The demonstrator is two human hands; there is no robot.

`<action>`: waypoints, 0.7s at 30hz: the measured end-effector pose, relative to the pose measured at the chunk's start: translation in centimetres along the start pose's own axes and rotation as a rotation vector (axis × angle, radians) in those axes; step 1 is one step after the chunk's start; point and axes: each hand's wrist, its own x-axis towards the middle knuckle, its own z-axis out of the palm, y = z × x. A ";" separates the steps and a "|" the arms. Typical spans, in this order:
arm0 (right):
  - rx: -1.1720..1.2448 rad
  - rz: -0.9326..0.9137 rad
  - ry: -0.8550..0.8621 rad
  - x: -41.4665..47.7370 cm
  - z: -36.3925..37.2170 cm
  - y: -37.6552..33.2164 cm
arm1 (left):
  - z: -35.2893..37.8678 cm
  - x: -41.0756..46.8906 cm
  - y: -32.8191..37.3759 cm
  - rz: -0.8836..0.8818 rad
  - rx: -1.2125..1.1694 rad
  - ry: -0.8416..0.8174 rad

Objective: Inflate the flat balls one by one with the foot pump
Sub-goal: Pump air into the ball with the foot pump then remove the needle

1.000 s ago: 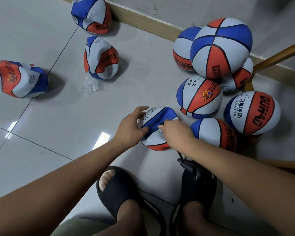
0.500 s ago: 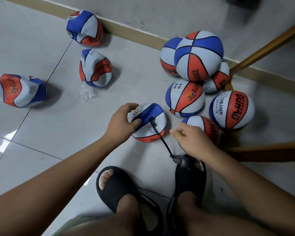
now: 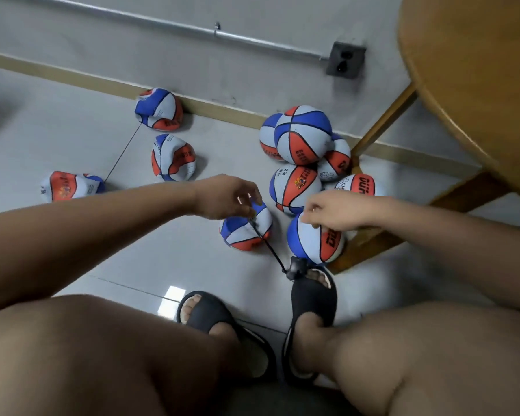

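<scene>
The left hand [image 3: 225,196] hangs over the flat ball [image 3: 240,232] in the middle of the tiled floor [image 3: 72,139], its fingers bent downward and close together. Their tips reach the top of that ball, just above where the black hose [image 3: 267,244] meets it. Blur makes it impossible to tell whether they pinch the ball or the hose end, or only touch. The right hand [image 3: 333,210] hovers above the round ball [image 3: 314,238] just beside the flat one. Its fingers are loosely curled, thumb and forefinger nearly together, and hold nothing that shows. The hose runs from the flat ball back to the pump head [image 3: 296,267], which sits at the toe of the right sandal [image 3: 312,292]. The rest of the foot pump is hidden under that foot. The left sandal [image 3: 204,310] rests flat on the floor beside it. Three more collapsed balls lie on the left part of the floor. One [image 3: 159,109] is against the floor's far edge at the baseboard, one [image 3: 173,157] is nearer the middle, and one [image 3: 71,186] is toward the left edge, partly behind the left forearm. A heap of inflated balls [image 3: 302,135] sits at the far edge beside the wooden table leg [image 3: 385,118].
</scene>
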 end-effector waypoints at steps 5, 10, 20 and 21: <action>-0.051 -0.043 -0.019 -3.8 -1.7 -3.1 | -2.0 -1.8 5.3 -0.059 0.061 -0.033; 0.124 0.126 0.065 -2.4 3.6 -2.8 | 3.2 0.7 7.5 -0.184 -0.160 0.090; 1.162 0.529 0.247 -1.0 18.4 3.2 | 22.6 4.3 6.8 -0.551 -1.061 0.356; 1.171 0.505 0.241 -1.0 18.6 3.3 | 23.1 4.3 7.0 -0.553 -1.118 0.360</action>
